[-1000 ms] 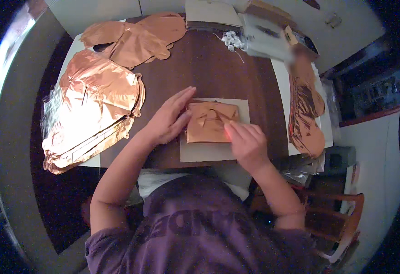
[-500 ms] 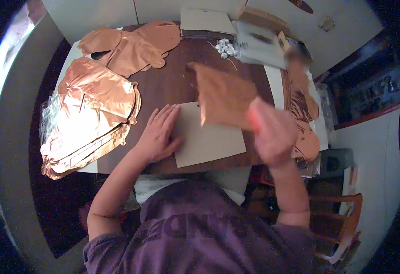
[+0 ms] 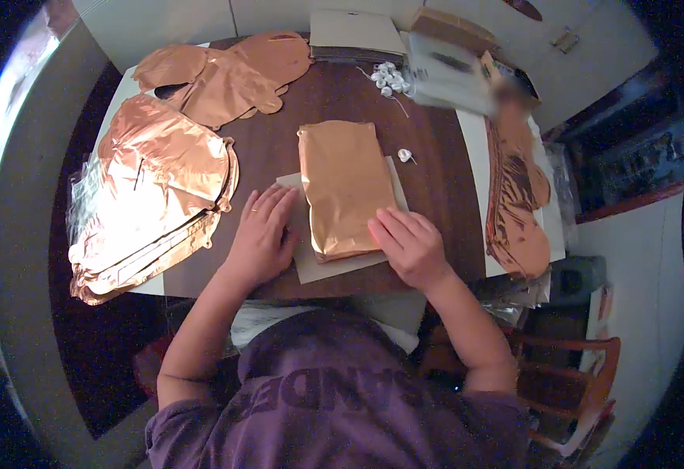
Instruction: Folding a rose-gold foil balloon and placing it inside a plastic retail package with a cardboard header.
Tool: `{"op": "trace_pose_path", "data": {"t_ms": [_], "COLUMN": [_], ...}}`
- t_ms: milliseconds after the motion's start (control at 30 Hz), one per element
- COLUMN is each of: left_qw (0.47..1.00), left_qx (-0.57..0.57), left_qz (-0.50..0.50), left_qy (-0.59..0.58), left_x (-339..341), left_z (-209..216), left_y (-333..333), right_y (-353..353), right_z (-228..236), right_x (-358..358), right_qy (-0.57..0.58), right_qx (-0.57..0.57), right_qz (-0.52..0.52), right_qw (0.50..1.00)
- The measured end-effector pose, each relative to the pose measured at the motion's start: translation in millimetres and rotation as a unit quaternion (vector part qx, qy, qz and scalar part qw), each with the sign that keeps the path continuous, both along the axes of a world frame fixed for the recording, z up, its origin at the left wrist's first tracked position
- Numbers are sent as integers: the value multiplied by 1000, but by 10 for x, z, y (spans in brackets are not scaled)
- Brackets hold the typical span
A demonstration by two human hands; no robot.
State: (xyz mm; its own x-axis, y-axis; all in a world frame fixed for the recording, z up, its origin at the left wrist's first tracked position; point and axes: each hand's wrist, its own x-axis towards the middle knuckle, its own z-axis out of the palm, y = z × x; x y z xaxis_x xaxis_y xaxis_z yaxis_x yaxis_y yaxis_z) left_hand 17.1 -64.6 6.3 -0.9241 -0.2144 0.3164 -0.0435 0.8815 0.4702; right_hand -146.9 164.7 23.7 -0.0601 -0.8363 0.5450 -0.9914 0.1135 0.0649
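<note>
A folded copper-coloured foil balloon [image 3: 347, 184] lies flat, its long side running away from me, over a beige card [image 3: 289, 183] on the brown table. The card's left, lower and right edges show around it. My right hand [image 3: 412, 246] has its fingers together at the foil's lower right edge, fingertips on top; its thumb is mostly hidden. To the left, my left hand [image 3: 262, 234] rests palm down with fingers stretched out, beside the card's left edge and apart from the foil. Right of the foil sits a small white ribbon roll [image 3: 404, 155].
Flat copper foil balloons lie in a big shiny pile [image 3: 162, 172] at left, another pile [image 3: 232, 82] at far left, and a third [image 3: 514, 195] at right. White ribbon rolls [image 3: 389, 80] cluster near a stack of cards [image 3: 355, 37] at the back. A wooden chair [image 3: 568, 352] stands lower right.
My right hand has moved left and down, bringing the folded foil balloon from the air onto the card. The card has shifted slightly left. My left hand has barely moved.
</note>
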Motion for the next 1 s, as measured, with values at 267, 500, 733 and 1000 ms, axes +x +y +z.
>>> {"op": "trace_pose_path", "data": {"t_ms": [267, 500, 733, 1000], "left_qw": [999, 999, 998, 999], "left_qx": [-36, -49, -24, -21], "left_qz": [1, -19, -25, -14], "left_qy": [18, 12, -52, -35], "left_x": [33, 80, 38, 69], "left_z": [196, 111, 118, 115], "left_y": [10, 277, 325, 349], "right_y": [37, -347, -536, -180], "right_z": [240, 116, -149, 445], "right_x": [-76, -949, -1576, -595], "right_qy": [-202, -256, -184, -403], "right_qx": [148, 18, 1, 172], "right_qz": [49, -207, -207, -241], "right_qw": [967, 944, 961, 866]}}
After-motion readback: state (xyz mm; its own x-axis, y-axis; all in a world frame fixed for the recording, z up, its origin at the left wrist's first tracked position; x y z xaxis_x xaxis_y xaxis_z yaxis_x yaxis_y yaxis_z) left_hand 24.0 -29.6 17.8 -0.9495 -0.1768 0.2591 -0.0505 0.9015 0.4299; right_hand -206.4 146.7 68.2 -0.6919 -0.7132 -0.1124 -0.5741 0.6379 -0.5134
